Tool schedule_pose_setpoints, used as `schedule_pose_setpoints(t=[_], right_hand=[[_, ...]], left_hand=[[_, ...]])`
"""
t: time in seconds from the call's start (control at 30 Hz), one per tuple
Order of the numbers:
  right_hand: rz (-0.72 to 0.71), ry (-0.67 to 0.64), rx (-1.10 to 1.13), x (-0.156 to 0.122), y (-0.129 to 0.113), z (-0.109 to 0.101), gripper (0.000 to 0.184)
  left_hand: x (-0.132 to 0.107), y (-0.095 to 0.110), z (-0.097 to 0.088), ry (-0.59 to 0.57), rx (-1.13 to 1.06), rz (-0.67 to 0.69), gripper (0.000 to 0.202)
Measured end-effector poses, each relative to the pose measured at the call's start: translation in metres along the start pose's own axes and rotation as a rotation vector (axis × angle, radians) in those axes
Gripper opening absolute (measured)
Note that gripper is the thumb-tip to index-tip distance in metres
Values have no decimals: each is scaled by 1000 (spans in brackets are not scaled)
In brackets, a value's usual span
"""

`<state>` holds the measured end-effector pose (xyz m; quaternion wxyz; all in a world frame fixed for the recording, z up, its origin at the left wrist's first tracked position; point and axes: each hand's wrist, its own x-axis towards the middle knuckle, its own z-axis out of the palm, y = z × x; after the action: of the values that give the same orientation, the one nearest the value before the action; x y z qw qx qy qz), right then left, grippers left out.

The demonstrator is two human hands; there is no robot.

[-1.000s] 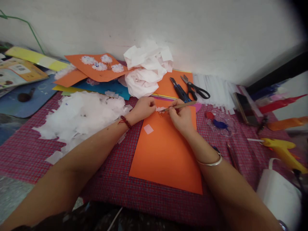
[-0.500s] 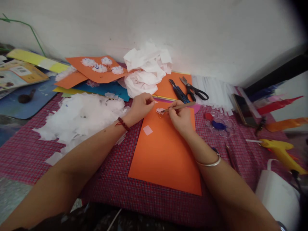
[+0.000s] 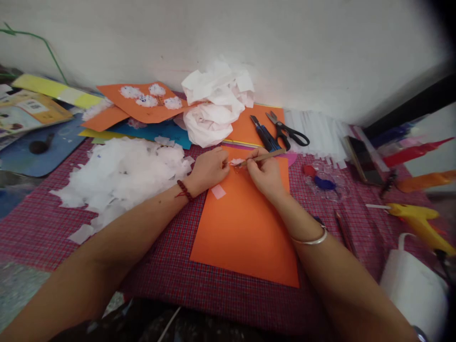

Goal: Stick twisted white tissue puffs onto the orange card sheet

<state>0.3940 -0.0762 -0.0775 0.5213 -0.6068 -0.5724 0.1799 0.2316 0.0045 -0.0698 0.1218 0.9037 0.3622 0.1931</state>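
An orange sheet of paper (image 3: pixel 249 232) lies on the checked cloth in front of me. My right hand (image 3: pixel 265 173) grips a thin wooden stick (image 3: pixel 273 154), its tip angled down to a small tuft of white paper (image 3: pixel 236 162) near the sheet's upper edge. My left hand (image 3: pixel 210 168) is closed just left of that tuft, fingers curled together; what they hold, if anything, is hidden. A loose square of white paper (image 3: pixel 218 192) lies on the sheet below my left hand.
A heap of white paper squares (image 3: pixel 121 175) spreads at left. Crumpled white paper (image 3: pixel 215 109), a blue cutter (image 3: pixel 264 135) and scissors (image 3: pixel 288 133) lie behind the sheet. To the right are a phone (image 3: pixel 362 160) and a yellow glue gun (image 3: pixel 415 216).
My left hand has moved slightly down, its fingers curling in beside the tuft. My right hand has shifted slightly left, and the stick has stayed at the tuft.
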Motion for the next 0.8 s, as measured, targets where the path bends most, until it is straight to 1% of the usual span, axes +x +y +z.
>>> schedule_pose_setpoints(t=[0.3,0.47,0.67,0.8], right_hand=[[0,13,-12,1,6,0,6],[2,35,-16,2,6,-1,5],[55,76,0,2,0,-1,5],[54,47,60,2,-3,0,4]], left_hand=[[-1,0,5,-9,-31,13,13],[1,1,6,-49,-40,38,19],[0,-1,6,-69,-139,73,22],[0,-2,4,-66,-186,78,20]])
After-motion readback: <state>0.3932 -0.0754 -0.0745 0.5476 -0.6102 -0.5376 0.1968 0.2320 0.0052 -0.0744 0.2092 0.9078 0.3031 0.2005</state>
